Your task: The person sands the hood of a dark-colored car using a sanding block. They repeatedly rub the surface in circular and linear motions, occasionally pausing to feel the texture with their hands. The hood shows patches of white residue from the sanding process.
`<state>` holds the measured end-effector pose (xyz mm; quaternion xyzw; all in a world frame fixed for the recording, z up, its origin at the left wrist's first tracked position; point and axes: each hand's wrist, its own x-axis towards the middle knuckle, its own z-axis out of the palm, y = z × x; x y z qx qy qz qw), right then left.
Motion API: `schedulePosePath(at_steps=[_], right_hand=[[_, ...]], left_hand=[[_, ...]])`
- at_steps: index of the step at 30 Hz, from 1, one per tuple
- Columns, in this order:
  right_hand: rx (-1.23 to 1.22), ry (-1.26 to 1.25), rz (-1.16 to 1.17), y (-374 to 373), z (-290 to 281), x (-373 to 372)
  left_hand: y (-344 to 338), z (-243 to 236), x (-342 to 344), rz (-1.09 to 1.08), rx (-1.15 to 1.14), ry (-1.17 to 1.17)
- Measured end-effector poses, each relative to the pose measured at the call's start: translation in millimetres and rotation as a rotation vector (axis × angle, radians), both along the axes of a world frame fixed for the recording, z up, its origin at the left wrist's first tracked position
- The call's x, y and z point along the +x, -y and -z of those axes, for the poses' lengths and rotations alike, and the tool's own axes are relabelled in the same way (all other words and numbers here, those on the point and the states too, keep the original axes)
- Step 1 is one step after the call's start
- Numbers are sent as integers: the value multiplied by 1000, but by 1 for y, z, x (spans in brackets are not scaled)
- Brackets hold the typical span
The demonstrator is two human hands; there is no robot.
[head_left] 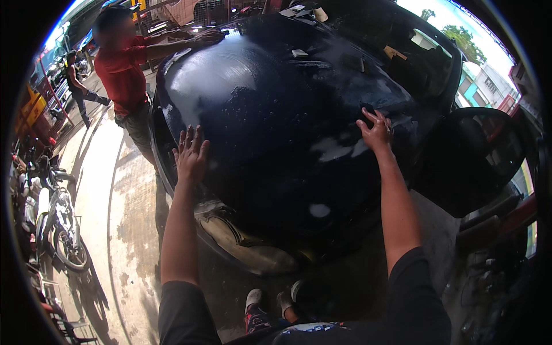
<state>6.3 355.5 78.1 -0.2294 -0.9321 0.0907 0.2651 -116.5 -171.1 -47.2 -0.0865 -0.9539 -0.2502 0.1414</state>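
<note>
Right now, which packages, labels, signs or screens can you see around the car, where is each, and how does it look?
Small white sticker or tag: on the dark hood, far end near the windshield; rectangular, pale.
Windshield: beyond the hood, top right; dark glass.
Yellow board: far left edge; may be a sign, too blurred to tell.
No packages or screens show.

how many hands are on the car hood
3: the person's left hand flat near the hood's left edge, the right hand on its right side, and a co-worker's hand at the far corner. Others may be hidden.
</note>
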Motion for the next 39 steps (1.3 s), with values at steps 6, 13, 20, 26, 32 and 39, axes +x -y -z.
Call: schedulePosePath(at_steps=[6, 13, 20, 26, 32, 39], right_hand=[[86, 103, -749, 307, 32, -3], [145, -103, -657, 240, 38, 0], [3, 16, -25, -45, -11, -25], [112, -33, -1, 100, 9, -19], [261, 104, -656, 350, 48, -3], [246, 102, -380, 96, 4, -19]], left_hand=[[12, 11, -22, 80, 98, 16], [2, 12, -28, -51, 84, 10], [-12, 2, -10, -89, 119, -69], [-8, 0, -12, -50, 166, -117], [-3, 5, -15, 30, 230, -140], [-5, 7, -17, 1, 202, -170]])
